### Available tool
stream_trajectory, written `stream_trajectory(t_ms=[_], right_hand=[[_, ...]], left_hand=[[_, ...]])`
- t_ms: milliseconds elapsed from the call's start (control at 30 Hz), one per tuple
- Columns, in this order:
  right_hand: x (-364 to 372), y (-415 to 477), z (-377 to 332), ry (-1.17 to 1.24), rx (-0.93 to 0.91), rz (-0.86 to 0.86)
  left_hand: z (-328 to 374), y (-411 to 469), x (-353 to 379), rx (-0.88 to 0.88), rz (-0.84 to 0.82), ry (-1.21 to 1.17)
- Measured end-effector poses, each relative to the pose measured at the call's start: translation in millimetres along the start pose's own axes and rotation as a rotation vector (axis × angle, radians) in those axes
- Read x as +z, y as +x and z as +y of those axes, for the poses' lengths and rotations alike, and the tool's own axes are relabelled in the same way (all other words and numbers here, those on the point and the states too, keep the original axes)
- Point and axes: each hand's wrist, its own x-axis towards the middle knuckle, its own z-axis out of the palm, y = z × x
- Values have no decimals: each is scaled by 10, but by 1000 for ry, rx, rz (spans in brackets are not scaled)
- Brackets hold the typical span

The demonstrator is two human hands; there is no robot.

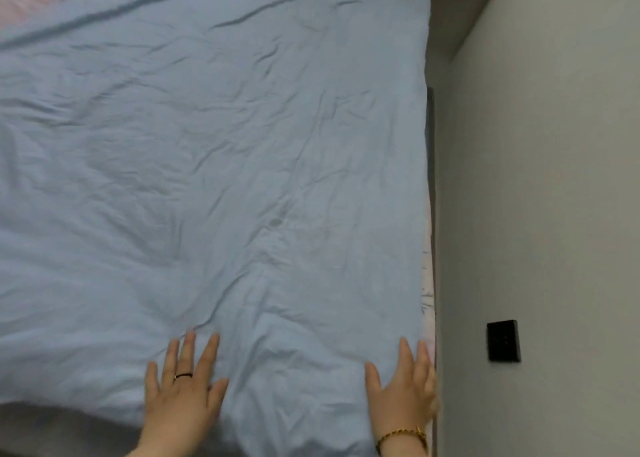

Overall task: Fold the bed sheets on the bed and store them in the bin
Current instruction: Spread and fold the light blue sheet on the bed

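As left hand (183,392) and right hand (403,394) press flat-fingered on the sheet (225,162), a wall (540,179) adjoins.

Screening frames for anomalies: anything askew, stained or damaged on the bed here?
Nothing damaged or spilled. The blue sheet is creased all over, with a long fold ridge at the far left and a faint mark near its middle; too blurred to call a stain. The left hand and right hand lie flat on its near edge.

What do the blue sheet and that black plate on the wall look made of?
Blue sheet: soft woven fabric, likely cotton, matte; it holds fine creases. Black wall plate: seemingly hard plastic or glass, smooth with slight sheen; too blurred to settle.
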Motion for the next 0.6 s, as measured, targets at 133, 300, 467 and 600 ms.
stream_trajectory(t_ms=[133, 300, 467, 600], right_hand=[[-266, -74, 148, 345, 161, -29], [-497, -183, 88, 736, 179, -285], [-598, -383, 10, 659, 157, -498], [-808, -495, -132, 738, 133, -581]], left_hand=[[327, -401, 179, 12, -117, -66], [1002, -648, -172, 27, -395, -199], [1496, -883, -303, 91, -624, -482], [1652, -946, -414, 1, -423, -567]])
